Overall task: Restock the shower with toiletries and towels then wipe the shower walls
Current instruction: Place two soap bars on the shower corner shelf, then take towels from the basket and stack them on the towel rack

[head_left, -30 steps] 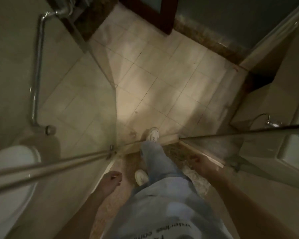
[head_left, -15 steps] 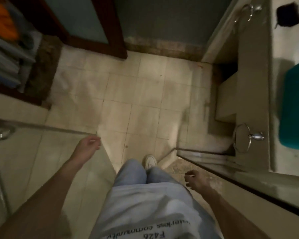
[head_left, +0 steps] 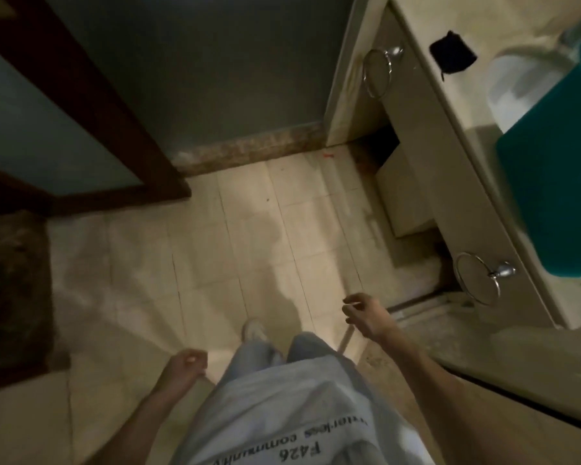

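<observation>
I look down at a tiled bathroom floor [head_left: 249, 229] from the shower's edge. My left hand [head_left: 183, 365] hangs by my hip with loosely curled fingers and holds nothing. My right hand [head_left: 366, 313] is raised a little toward the vanity, its fingers loosely curled and empty. On the counter [head_left: 450, 146] at the right lies a teal towel [head_left: 557, 182], with something white [head_left: 514, 88] behind it. Two chrome towel rings, one near [head_left: 480, 276] and one far [head_left: 379, 72], hang empty on the vanity front.
A small black object [head_left: 451, 57] sits on the counter. A dark wooden door frame [head_left: 91, 105] stands at the left, with a brown mat [head_left: 17, 283] below it. The glass shower panel's edge [head_left: 517, 394] runs along the lower right. My shoe [head_left: 254, 330] is on the tiles.
The view has swung right and forward, out of the shower toward the vanity. My left hand dropped from the glass edge to my side; my right hand rose a little.
</observation>
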Available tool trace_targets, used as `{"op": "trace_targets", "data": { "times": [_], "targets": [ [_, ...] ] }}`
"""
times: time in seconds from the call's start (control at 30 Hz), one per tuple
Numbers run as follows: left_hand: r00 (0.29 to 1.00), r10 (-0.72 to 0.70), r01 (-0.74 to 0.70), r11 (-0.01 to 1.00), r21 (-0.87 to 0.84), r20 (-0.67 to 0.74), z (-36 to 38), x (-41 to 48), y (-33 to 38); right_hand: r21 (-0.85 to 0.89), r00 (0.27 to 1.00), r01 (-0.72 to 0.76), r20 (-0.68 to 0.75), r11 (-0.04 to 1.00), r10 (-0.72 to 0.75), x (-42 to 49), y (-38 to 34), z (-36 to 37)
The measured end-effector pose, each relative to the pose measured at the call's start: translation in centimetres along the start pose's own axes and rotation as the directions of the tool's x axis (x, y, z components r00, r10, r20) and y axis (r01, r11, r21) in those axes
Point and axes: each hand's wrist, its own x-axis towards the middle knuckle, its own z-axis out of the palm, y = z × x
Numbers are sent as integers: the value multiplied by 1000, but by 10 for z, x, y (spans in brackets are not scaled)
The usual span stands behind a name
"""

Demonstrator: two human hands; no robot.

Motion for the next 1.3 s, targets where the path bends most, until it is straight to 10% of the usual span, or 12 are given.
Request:
{"op": "trace_targets", "data": {
  "times": [0.27, 0.83, 1.3],
  "targets": [
    [1000, -4, -1, 986, 167, 29, -57, 54, 86, 146, 985, 132, -130, 980, -113, 42, -108, -30],
    [865, 330, -477, 775, 414, 378, 62, 142, 495, 486, 900, -306, -131, 819, 415, 130, -38, -113],
    [631, 192, -744, 425, 515, 752, 245, 157, 709, 781, 670, 54, -490, 622, 558, 107, -100, -270]
  ]
}}
